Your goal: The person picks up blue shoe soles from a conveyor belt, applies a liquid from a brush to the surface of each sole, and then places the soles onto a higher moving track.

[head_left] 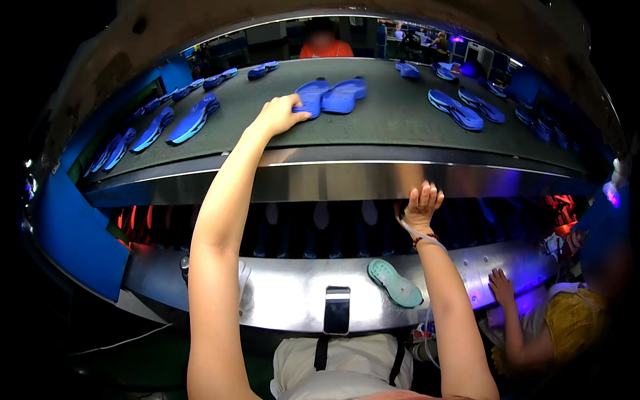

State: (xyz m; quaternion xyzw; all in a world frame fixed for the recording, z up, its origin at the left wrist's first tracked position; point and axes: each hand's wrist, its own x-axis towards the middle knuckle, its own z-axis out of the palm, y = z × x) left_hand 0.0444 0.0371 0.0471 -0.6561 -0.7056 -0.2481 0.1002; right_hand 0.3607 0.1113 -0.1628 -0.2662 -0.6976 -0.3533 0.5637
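My left hand [281, 113] reaches far over the dark green conveyor belt [373, 130]. Its fingers and thumb close on the near end of a blue shoe sole [312, 92]. A second blue sole [343, 97] lies right beside that one, touching or slightly overlapping it. My right hand [421, 208] is raised by the belt's metal front edge [333, 177], fingers stretched and nothing in them. A beaded bracelet and a pale cord circle that wrist. Below it, on the steel ledge [287, 303], rests a pale green sole [395, 283].
More blue soles lie left [193, 119] and right [455, 109] on the belt. A phone [337, 310] rests at the ledge's near edge. Dark shoe-shaped rows fill the lower opening. A co-worker's hand [501, 287] touches the ledge at right; a person in orange [326, 49] sits beyond.
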